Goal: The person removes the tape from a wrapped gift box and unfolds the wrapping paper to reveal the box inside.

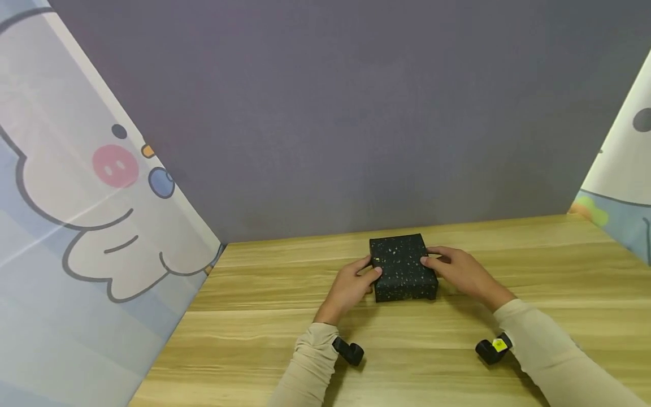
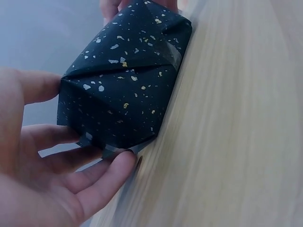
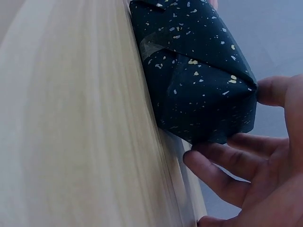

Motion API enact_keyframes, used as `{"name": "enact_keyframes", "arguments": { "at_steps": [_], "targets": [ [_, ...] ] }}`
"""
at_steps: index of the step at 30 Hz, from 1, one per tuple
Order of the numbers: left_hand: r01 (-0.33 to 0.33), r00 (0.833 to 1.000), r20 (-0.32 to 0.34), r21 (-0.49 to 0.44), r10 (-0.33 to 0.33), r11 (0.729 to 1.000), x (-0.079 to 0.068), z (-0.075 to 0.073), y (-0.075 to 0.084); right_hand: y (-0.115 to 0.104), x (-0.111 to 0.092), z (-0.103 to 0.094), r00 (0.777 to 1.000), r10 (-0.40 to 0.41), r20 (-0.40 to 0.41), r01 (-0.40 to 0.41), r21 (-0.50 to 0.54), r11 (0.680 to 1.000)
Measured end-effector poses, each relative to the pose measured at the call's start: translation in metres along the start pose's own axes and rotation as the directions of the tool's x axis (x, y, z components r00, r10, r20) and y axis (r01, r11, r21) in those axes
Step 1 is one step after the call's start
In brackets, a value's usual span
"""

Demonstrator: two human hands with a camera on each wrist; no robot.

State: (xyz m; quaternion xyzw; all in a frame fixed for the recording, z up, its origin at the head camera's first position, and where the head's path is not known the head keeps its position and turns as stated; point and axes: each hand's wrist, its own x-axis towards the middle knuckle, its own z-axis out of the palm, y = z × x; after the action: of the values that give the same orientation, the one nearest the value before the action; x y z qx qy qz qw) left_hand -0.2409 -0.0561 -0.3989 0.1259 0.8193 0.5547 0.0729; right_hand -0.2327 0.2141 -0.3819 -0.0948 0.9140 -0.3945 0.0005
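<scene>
A box wrapped in black paper with white and gold specks (image 1: 400, 260) sits on the wooden table, near the grey back panel. My left hand (image 1: 350, 287) grips its left side, thumb at the top edge and fingers lower along the end. On the opposite side, my right hand (image 1: 464, 275) holds the box the same way, thumb on the upper edge. In the left wrist view the wrapping of the box (image 2: 128, 71) shows folds and a strip of clear tape (image 2: 173, 56). The right wrist view shows another piece of tape (image 3: 154, 45) on the folded paper. The underside is hidden.
The wooden table (image 1: 244, 333) reaches back to an upright grey panel (image 1: 356, 113). Sheets with cartoon prints stand at the left (image 1: 61, 198) and right (image 1: 620, 152). A small black camera is strapped to each wrist, left (image 1: 350, 351) and right (image 1: 490, 351).
</scene>
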Motion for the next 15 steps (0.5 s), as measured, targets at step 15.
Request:
{"name": "enact_keyframes", "arguments": {
  "at_steps": [15],
  "targets": [
    [0.006,0.997,-0.076,-0.319,-0.032,0.948,0.0031,0.0071,0.0047,-0.0012,-0.0036,0.0046,0.996,-0.051,-0.077,0.06,0.128,0.99]
  ]
}}
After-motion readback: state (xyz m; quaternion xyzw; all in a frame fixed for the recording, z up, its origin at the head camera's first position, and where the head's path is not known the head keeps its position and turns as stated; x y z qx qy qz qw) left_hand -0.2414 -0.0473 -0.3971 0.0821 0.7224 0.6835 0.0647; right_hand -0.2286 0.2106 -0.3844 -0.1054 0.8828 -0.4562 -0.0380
